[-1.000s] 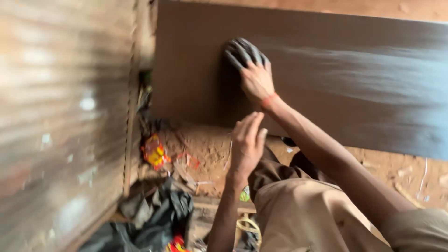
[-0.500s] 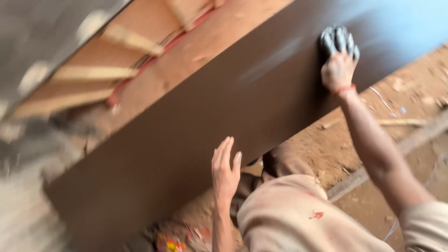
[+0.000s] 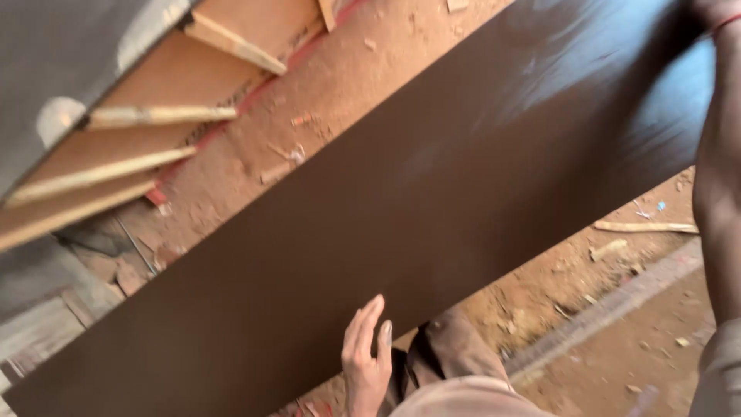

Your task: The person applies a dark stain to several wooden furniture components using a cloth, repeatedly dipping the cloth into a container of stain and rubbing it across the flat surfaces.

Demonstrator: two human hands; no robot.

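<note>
Now the long dark brown board (image 3: 432, 224) runs slantwise across the whole view, from lower left up to upper right, above the reddish dirt floor (image 3: 617, 309). Left hand (image 3: 367, 357) is at the board's lower edge, fingers straight and pressed together, flat against the panel. Right hand (image 3: 714, 9) sits up at the top right corner, mostly cut off by the frame, so I cannot tell its grip; only the wrist and forearm show. Pale wooden battens (image 3: 154, 116) lie on a panel at upper left.

Left hand (image 3: 365, 357) raised low centre, fingers straight and together, flat. Right arm (image 3: 718, 170) stretched up at right edge, hand cut off by frame.
</note>
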